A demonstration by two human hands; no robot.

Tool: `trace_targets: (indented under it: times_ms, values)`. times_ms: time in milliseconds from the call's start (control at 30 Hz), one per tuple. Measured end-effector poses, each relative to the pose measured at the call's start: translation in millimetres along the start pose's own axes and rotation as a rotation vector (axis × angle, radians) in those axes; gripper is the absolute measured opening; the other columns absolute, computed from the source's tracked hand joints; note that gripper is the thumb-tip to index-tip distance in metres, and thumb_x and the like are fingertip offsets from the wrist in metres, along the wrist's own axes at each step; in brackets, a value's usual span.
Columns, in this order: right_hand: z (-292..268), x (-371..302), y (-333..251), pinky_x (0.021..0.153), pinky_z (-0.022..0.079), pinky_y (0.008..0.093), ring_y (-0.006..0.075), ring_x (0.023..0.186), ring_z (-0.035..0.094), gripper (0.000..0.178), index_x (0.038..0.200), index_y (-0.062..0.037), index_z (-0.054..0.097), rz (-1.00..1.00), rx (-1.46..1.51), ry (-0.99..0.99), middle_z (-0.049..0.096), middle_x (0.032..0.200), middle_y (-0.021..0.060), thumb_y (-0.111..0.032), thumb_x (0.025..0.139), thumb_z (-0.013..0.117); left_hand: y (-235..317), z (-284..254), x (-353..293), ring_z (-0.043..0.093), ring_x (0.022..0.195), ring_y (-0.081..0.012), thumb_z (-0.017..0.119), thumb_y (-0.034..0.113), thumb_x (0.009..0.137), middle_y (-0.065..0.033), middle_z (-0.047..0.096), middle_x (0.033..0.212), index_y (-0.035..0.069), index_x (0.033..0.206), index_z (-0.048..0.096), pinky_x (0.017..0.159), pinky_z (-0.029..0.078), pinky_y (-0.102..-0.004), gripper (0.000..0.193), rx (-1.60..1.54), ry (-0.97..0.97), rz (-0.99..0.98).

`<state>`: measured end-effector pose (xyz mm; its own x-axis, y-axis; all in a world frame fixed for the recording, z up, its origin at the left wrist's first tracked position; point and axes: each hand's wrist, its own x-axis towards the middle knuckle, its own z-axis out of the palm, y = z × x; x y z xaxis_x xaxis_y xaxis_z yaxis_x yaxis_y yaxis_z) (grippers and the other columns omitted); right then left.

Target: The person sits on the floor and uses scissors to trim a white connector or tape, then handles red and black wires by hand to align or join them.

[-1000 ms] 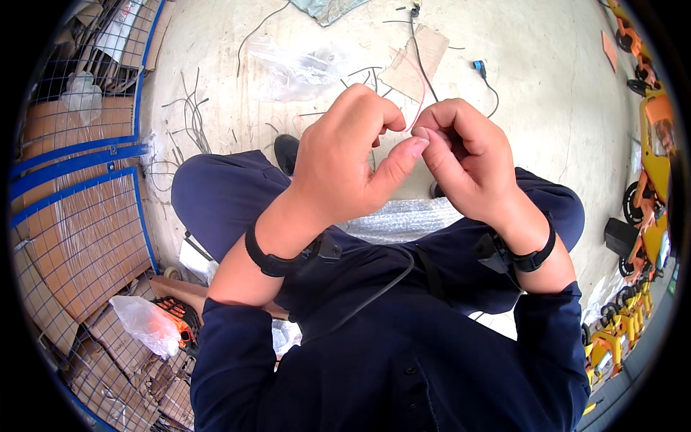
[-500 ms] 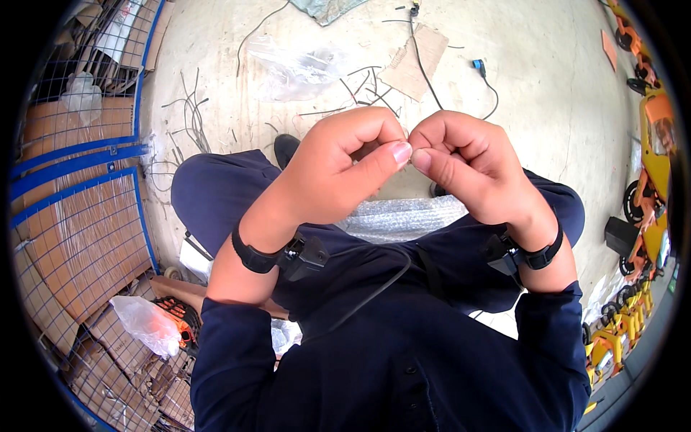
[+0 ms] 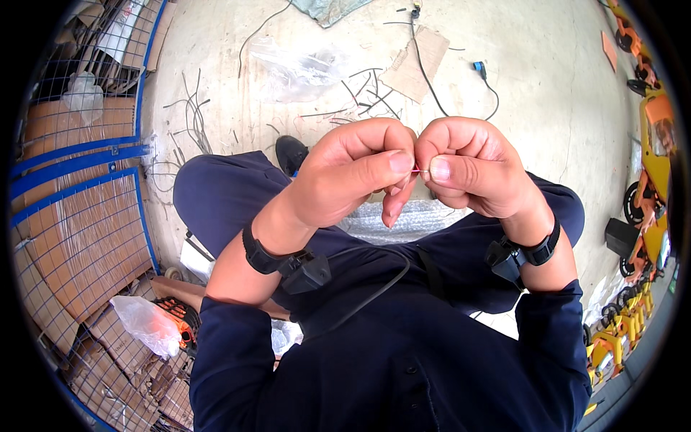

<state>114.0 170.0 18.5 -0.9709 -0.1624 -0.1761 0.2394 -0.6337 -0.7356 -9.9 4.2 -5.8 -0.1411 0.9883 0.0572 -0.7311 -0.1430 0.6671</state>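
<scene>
Between my two hands runs a very thin red wire (image 3: 416, 171) with a pale end, only a short bit of it showing. My left hand (image 3: 353, 173) pinches it between thumb and index finger, the lower fingers hanging looser. My right hand (image 3: 475, 173) is closed in a pinch on the pale end, thumb on top. The fingertips almost meet above my lap. Below them, between my knees, lies something wrapped in bubble wrap (image 3: 396, 222). Both wrists carry a black strap with a small device.
On the floor ahead are cut black cable pieces (image 3: 371, 93), a clear plastic bag (image 3: 299, 68), a cardboard piece (image 3: 419, 63) and a cable with a blue connector (image 3: 479, 66). A blue mesh cage (image 3: 137, 209) holding cardboard stands left. Yellow wheeled equipment (image 3: 653, 151) lines the right.
Both hands have come slightly lower and nearer me. My right thumb has turned to lie across the fingers, and the red wire now shows between the fingertips.
</scene>
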Motion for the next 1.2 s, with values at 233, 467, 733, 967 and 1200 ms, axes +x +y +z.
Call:
trace_targets:
  times_ms: [233,467,733,967,1200]
  values:
    - [-5,1,4,0.042,0.022,0.0201,0.0018,0.046,0.031,0.012,0.097,-0.0007,0.061,-0.023,0.071,-0.06,0.057,0.072,-0.0013,-0.011,0.096,0.056,1,2,1,0.057,0.063,-0.0127,0.049,0.014,0.098,-0.0064,0.054,0.075,0.0,0.089,0.054,0.053,0.05,-0.0264,0.018,-0.063,-0.029,-0.003]
    - [8,7,4,0.052,0.041,0.0205,0.0057,0.06,0.053,0.004,0.094,-0.0019,0.058,-0.374,-0.576,0.131,0.064,0.08,0.0027,-0.006,0.093,0.059,0,1,2,0.054,0.062,-0.0094,0.051,0.017,0.097,-0.0028,0.055,0.073,0.002,0.088,0.054,0.056,0.047,-0.0245,0.018,0.246,0.158,0.073]
    - [8,3,0,0.054,0.044,0.0238,0.0133,0.06,0.057,0.01,0.094,-0.0027,0.061,-0.505,-1.163,0.263,0.064,0.079,0.0053,-0.003,0.085,0.065,1,-1,1,0.052,0.064,-0.0065,0.057,0.015,0.094,-0.0008,0.056,0.075,0.003,0.089,0.056,0.056,0.045,-0.0218,0.013,0.417,0.252,0.108]
    - [7,3,2,0.054,0.045,0.0275,0.0184,0.059,0.058,0.008,0.093,-0.0031,0.061,-0.502,-1.166,0.306,0.063,0.077,0.0065,-0.002,0.085,0.062,7,4,8,0.05,0.063,-0.0125,0.063,0.005,0.088,-0.0067,0.054,0.08,0.001,0.086,0.056,0.055,0.042,-0.0244,0.008,1.318,0.22,0.431]
    - [9,-2,-4,0.053,0.042,0.0258,0.013,0.058,0.054,0.006,0.093,-0.0021,0.061,-0.248,-1.112,0.27,0.06,0.072,0.0051,-0.003,0.087,0.061,14,0,4,0.047,0.058,-0.0141,0.064,0.005,0.086,-0.0051,0.054,0.069,0.001,0.077,0.057,0.051,0.039,-0.0268,0.013,1.436,0.139,0.371]
